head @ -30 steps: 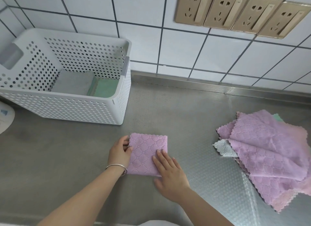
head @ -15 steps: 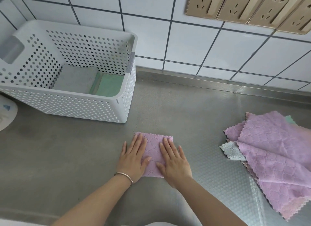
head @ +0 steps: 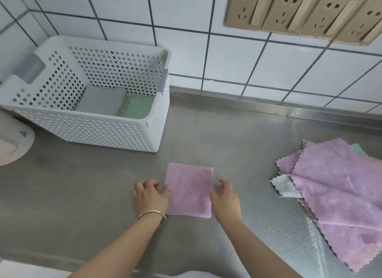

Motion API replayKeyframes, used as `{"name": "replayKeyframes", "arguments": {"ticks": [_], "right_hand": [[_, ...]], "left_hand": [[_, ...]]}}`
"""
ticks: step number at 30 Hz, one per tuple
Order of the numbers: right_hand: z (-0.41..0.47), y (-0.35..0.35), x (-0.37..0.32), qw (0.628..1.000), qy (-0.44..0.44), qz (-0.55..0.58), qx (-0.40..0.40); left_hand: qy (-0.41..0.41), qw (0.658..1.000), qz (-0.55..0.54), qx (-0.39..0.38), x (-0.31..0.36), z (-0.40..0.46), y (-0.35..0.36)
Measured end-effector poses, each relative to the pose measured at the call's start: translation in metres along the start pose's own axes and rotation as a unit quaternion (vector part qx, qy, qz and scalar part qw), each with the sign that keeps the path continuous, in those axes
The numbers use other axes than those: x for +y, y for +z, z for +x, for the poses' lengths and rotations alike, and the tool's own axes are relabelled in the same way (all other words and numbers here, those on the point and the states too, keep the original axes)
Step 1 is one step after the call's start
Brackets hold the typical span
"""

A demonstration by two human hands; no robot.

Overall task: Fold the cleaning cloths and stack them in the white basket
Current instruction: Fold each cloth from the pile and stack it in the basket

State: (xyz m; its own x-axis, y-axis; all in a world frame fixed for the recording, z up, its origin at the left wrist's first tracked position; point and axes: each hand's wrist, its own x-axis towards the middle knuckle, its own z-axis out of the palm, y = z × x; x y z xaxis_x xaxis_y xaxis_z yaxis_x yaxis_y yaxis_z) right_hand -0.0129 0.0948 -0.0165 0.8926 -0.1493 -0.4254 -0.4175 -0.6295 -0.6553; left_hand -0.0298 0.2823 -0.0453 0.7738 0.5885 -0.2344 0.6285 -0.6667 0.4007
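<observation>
Left hand (head: 149, 197): at left edge of the folded purple cloth (head: 189, 192), fingers curled, thumb touching the cloth edge; a real grip cannot be told. Bracelet (head: 153, 215) on the wrist.
Right hand (head: 226, 199): at right edge of the folded purple cloth, fingers loosely bent and spread, fingertips at the edge; holds nothing clearly.
Folded purple cloth: flat on the steel counter (head: 82, 195), between both hands, in front of the white basket (head: 99, 131), apart from it.
White basket: behind-left of the folded purple cloth, against the tiled wall (head: 206, 60); grey cloth (head: 99, 101) and green cloth (head: 138, 108) lie inside, side by side.
Unfolded pile (head: 339, 193): well right of the folded purple cloth, mostly purple, a grey-white corner poking out left.
Sockets (head: 299, 11): on the wall, far behind-right of the folded purple cloth.
</observation>
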Motion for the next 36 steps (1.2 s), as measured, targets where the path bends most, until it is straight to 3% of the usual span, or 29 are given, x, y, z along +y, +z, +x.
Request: {"name": "replayKeyframes", "arguments": {"ticks": [2, 5, 9, 11, 12, 14, 18, 19, 22, 26, 31, 34, 36], "right_hand": [[-0.004, 0.000, -0.002, 0.992, 0.099, 0.068, -0.048], [-0.008, 0.003, 0.000, 0.982, 0.136, 0.062, -0.117], [-0.015, -0.004, 0.004, 0.970, 0.156, 0.115, -0.150], [-0.020, -0.012, 0.005, 0.970, 0.130, 0.148, -0.139], [-0.024, -0.017, 0.003, 0.973, 0.108, 0.161, -0.129], [-0.030, -0.032, -0.005, 0.975, 0.059, 0.181, -0.111], [-0.041, -0.067, -0.057, 0.972, -0.057, 0.211, -0.087], [-0.045, -0.073, -0.076, 0.968, -0.086, 0.222, -0.082], [-0.053, -0.088, -0.136, 0.955, -0.154, 0.245, -0.064], [-0.050, -0.082, -0.217, 0.952, -0.211, 0.221, -0.030], [-0.012, -0.030, -0.309, 0.954, -0.240, 0.169, 0.058], [0.022, 0.005, -0.340, 0.965, -0.224, 0.092, 0.097], [0.047, 0.028, -0.351, 0.975, -0.199, -0.026, 0.100]], "left_hand": [[-0.043, 0.998, 0.037, -0.037, 0.002, -0.004, -0.003], [-0.048, 0.993, 0.046, -0.095, 0.012, -0.012, -0.007], [-0.095, 0.976, -0.105, -0.164, 0.030, -0.026, -0.024], [-0.157, 0.931, -0.265, -0.195, 0.036, -0.035, -0.035], [-0.192, 0.888, -0.353, -0.223, 0.040, -0.041, -0.044], [-0.215, 0.834, -0.441, -0.253, 0.049, -0.048, -0.059], [-0.111, 0.886, -0.412, -0.183, 0.066, -0.045, -0.101], [-0.072, 0.885, -0.434, -0.152, 0.072, -0.043, -0.119], [0.065, 0.910, -0.410, -0.004, 0.083, -0.028, -0.174], [0.192, 0.905, -0.357, 0.126, 0.081, 0.022, -0.242], [0.221, 0.923, -0.288, 0.126, 0.063, 0.123, -0.289], [0.197, 0.964, -0.170, 0.046, 0.054, 0.194, -0.292], [0.184, 0.980, -0.073, -0.021, 0.048, 0.235, -0.283]]}}
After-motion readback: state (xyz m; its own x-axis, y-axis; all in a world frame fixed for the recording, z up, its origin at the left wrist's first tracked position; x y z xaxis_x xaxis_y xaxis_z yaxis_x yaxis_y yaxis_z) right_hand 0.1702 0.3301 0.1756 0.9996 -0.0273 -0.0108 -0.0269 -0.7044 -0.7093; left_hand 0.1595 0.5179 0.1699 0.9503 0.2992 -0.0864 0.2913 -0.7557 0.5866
